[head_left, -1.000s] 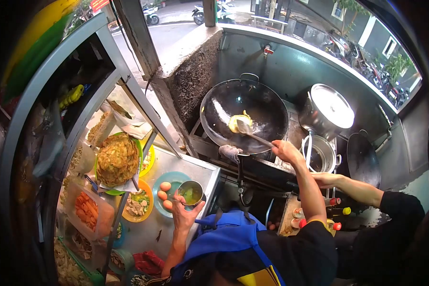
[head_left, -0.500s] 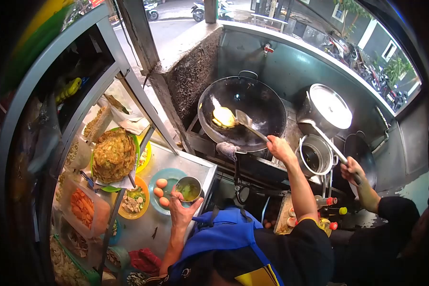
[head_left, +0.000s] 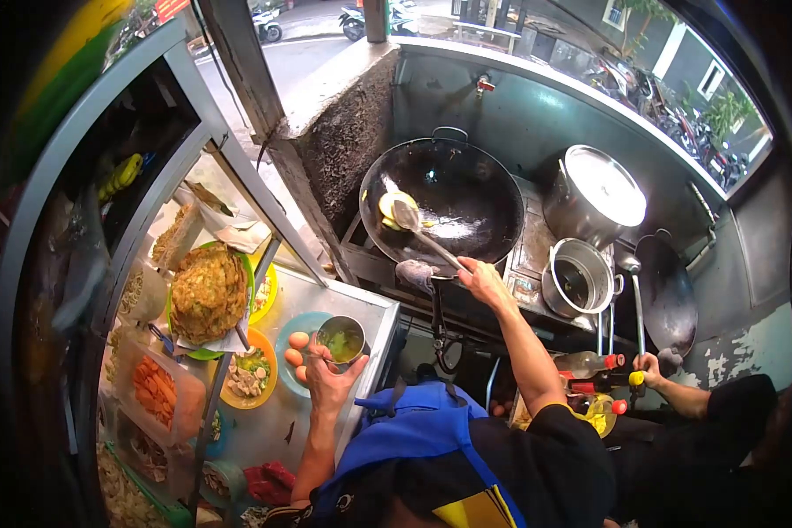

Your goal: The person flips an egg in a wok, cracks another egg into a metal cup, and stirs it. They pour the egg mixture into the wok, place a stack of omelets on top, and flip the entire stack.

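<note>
My right hand [head_left: 487, 286] is closed around the handle of a wok spatula [head_left: 438, 249]. The spatula's blade rests on a yellow fried egg [head_left: 391, 203] at the left side of a large black wok [head_left: 493, 198]. My left hand [head_left: 330, 385] grips a metal cup [head_left: 350, 325] holding greenish-yellow contents, above the counter. Beside the cup, brown eggs [head_left: 296, 357] sit at a blue plate [head_left: 285, 333]. An orange bowl [head_left: 269, 388] with meat and greens stands left of my left hand.
A co-worker's hand [head_left: 649, 370] holds a ladle [head_left: 638, 304] at the right. Near it are a lidded pot [head_left: 559, 202], a smaller pot [head_left: 554, 290], a second wok [head_left: 678, 290] and several bottles [head_left: 590, 362]. Stacked fritters [head_left: 209, 290] and a glass case frame [head_left: 260, 207] stand left.
My right hand has moved left and slightly down, bringing the spatula blade over the egg. The co-worker's hand has lowered and the ladle has shifted right, away from the pots. My left hand stays around the cup.
</note>
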